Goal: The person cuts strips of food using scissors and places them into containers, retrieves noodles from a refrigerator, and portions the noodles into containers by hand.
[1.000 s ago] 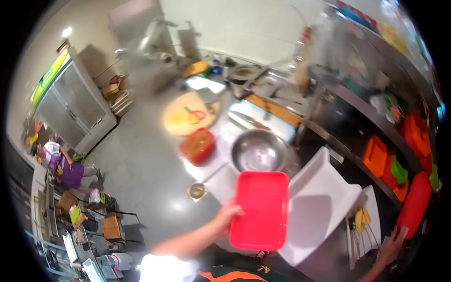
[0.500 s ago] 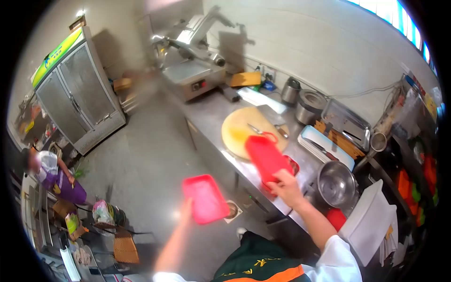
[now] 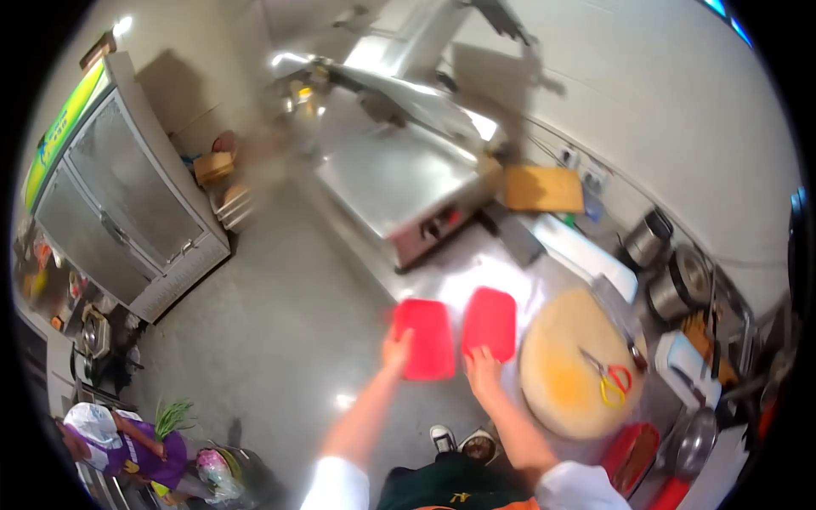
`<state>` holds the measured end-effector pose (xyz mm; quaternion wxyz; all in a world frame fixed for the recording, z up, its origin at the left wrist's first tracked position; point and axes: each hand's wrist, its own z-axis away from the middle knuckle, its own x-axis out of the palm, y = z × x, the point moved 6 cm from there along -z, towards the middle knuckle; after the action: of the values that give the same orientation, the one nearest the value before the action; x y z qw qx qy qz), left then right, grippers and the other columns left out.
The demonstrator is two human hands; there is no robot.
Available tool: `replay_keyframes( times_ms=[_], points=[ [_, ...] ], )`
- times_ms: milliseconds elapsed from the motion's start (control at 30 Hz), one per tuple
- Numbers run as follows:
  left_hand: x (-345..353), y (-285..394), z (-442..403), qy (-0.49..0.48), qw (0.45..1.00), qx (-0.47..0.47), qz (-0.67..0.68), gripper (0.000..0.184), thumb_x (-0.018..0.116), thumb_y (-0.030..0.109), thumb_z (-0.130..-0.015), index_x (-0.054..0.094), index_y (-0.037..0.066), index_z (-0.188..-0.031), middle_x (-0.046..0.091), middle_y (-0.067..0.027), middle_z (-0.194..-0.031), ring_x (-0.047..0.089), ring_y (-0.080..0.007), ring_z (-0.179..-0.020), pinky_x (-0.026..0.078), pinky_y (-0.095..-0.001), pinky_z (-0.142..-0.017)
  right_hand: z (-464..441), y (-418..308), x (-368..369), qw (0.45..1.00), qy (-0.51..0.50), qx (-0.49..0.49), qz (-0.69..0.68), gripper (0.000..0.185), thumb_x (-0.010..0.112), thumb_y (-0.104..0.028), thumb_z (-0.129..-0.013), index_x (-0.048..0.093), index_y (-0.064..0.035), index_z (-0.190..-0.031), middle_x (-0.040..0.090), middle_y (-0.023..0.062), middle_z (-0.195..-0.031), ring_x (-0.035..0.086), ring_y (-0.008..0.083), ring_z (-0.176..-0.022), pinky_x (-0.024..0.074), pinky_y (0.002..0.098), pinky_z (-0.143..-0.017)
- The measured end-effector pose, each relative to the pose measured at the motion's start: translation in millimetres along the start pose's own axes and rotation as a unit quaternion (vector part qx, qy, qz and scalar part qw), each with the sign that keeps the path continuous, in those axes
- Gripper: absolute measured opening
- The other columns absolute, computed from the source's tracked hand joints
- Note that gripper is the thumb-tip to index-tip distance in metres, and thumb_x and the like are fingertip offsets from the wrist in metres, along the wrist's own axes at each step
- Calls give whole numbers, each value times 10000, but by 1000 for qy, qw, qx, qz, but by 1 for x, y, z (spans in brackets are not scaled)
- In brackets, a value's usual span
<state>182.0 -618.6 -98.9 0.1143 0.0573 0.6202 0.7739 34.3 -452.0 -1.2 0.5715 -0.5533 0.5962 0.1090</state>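
Note:
My left hand (image 3: 397, 348) is closed on the left edge of a red tray (image 3: 427, 340). A second red tray (image 3: 491, 323) is gripped at its lower edge by my right hand (image 3: 483, 367). The two trays are apart, side by side, near the front of the metal counter. Just right of them lies a round cutting board (image 3: 563, 365) bearing scissors with red and yellow handles (image 3: 615, 381). Beyond the trays stands a metal slicer (image 3: 399, 174).
A cleaver (image 3: 614, 310) lies by the board's far right edge. A filled red container (image 3: 631, 459) and a steel bowl (image 3: 695, 442) are at the lower right. A glass-door fridge (image 3: 127, 195) stands left. A person in a purple apron (image 3: 140, 450) is at the lower left.
The view has swung towards the slicer. My right hand has moved its red tray from over the filled container and board to beside the tray in my left hand.

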Motion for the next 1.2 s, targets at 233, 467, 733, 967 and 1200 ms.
replay_keyframes(
  times_ms=[233, 467, 733, 967, 1200],
  points=[
    [78, 45, -93, -158, 962, 59, -214, 336, 498, 278, -749, 562, 36, -973, 587, -212, -854, 566, -360, -793, 452, -430, -706, -36, -18, 4, 992, 68, 53, 89, 161, 606, -171, -724, 551, -60, -827, 502, 138, -758, 527, 325, -657, 408, 413, -517],
    [-27, 79, -135, -471, 788, 310, -246, 361, 523, 162, -732, 519, 123, -1090, 533, -152, -1049, 530, -311, -962, 445, -399, -792, -100, -219, 95, 992, -101, -29, 63, 235, 632, -116, -701, 576, -103, -929, 551, 150, -1042, 525, 281, -987, 403, 370, -810],
    [-344, 55, -472, -293, 859, 115, -404, 332, 532, 135, -712, 551, 90, -1040, 547, -147, -1036, 540, -323, -903, 446, -395, -767, -363, -430, 310, 972, -45, -155, -172, 267, 614, 29, -640, 369, -65, -590, 401, 83, -549, 397, 243, -418, 365, 340, -417],
    [-724, 3, -639, 31, 837, -110, -534, 205, 526, 148, -741, 595, 68, -917, 604, -137, -901, 578, -280, -804, 463, -361, -722, -592, -589, 584, 928, -240, -219, -181, 445, 584, -105, -719, 434, -52, -1135, 493, 168, -1011, 430, 334, -968, 369, 377, -834],
    [-878, 5, -730, 25, 824, -389, -411, 232, 531, 215, -779, 571, 38, -922, 596, -154, -891, 580, -237, -706, 474, -341, -641, -856, -649, 816, 928, -114, 118, -334, 589, 571, -100, -729, 315, -31, -1255, 382, 155, -1263, 376, 280, -1167, 314, 336, -959]
  ],
)
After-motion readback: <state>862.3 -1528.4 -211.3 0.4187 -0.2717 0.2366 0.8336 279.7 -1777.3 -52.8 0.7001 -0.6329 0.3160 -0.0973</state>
